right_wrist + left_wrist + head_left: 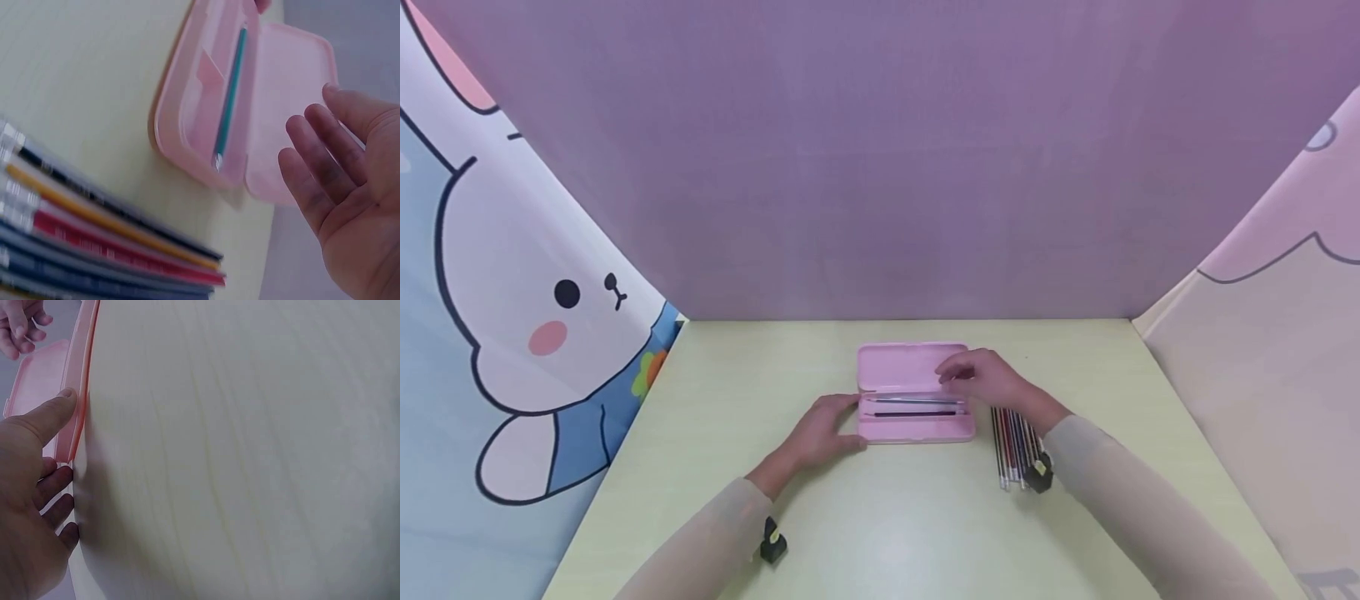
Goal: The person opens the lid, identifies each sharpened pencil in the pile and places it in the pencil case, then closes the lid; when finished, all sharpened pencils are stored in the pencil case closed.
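Observation:
A pink pencil case (917, 431) lies with its lid (898, 367) folded back. Inside it, a teal pencil (231, 94) lies lengthwise; the head view also shows a dark, slim, pencil-like thing (917, 414) nearer the front. My left hand (823, 431) holds the case's left end, thumb (59, 412) against the front wall and the other fingers at the end. Over the right end of the case hovers my right hand (988, 379), its fingers loosely extended, holding nothing in the right wrist view.
To the right of the case, under my right forearm, lies a bunch of several coloured pencils (1011, 446) side by side. The pale wood-look tabletop (917, 508) meets a purple backdrop (910, 208) at the back. Printed cloth hangs at both sides.

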